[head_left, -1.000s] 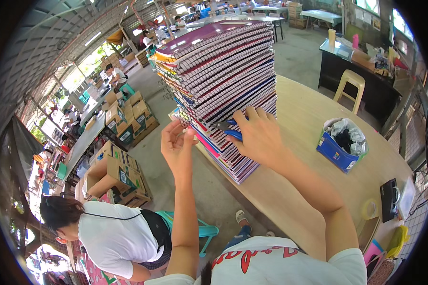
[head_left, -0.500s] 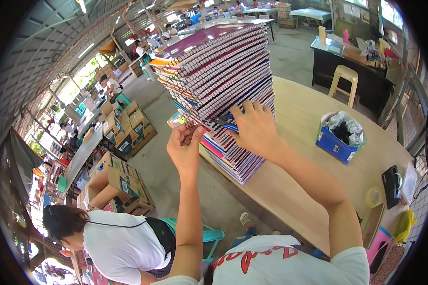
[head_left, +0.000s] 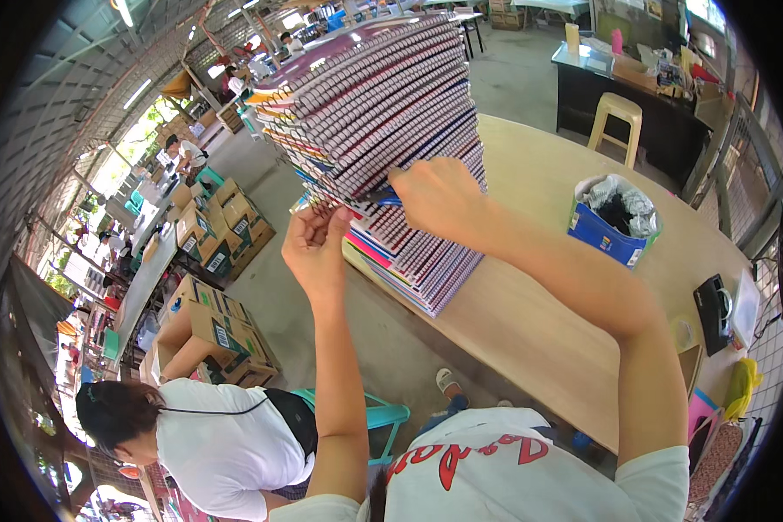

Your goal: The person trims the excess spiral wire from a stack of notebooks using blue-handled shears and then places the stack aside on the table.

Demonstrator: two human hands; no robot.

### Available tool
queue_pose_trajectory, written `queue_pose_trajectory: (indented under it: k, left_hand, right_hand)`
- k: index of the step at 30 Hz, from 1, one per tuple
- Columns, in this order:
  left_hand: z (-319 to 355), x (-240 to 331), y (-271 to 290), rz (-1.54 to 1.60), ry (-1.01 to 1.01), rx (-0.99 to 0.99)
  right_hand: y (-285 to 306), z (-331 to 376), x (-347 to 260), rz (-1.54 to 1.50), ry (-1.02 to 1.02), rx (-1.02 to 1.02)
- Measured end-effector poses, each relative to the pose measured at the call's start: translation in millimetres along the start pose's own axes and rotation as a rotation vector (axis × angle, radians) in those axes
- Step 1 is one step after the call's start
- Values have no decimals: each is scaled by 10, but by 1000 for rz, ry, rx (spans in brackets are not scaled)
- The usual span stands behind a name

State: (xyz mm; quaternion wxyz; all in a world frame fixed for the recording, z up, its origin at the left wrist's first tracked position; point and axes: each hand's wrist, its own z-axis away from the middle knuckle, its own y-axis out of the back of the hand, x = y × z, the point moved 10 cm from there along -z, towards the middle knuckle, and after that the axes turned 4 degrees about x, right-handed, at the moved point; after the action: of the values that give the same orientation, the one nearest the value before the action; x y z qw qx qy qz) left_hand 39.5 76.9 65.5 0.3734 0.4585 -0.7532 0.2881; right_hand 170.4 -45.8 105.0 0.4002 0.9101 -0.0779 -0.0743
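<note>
A tall stack of spiral notebooks (head_left: 383, 104) stands at the edge of the wooden table, wire coils turned toward me. My right hand (head_left: 439, 196) is closed round blue-handled pliers (head_left: 384, 198), whose dark jaws reach the coils midway down the stack. At the stack's left corner my left hand (head_left: 317, 248) pinches with thumb and fingertips at a coil end of one notebook; the exact bit between the fingertips is too small to make out. Lower notebooks with pink and yellow edges (head_left: 374, 252) show beneath my hands.
On the table (head_left: 531, 348) stand a blue box lined with crumpled plastic (head_left: 613, 222) and a black case (head_left: 713, 313). A beige stool (head_left: 616, 126) is beyond the table. At left sit a co-worker in white (head_left: 226, 435) and several cardboard boxes (head_left: 222, 326).
The view has shifted slightly, so the stack sits a little left and higher. My right hand has turned, with its fingers wrapped more tightly over the pliers. My left hand keeps its pinch.
</note>
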Motion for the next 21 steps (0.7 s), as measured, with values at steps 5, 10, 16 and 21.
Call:
queue_pose_trajectory:
  k: [5, 10, 16, 21]
  left_hand:
    - [-31, -34, 93, -11, -20, 7]
    - [-55, -35, 82, -30, -45, -32]
    - [-69, 12, 94, -66, -62, -29]
    - [-62, -4, 98, -74, -41, -43]
  right_hand:
    - [141, 83, 34, 2, -44, 26]
    - [127, 88, -86, 111, -43, 85]
    - [101, 27, -136, 100, -72, 60]
    - [101, -4, -143, 78, -90, 24]
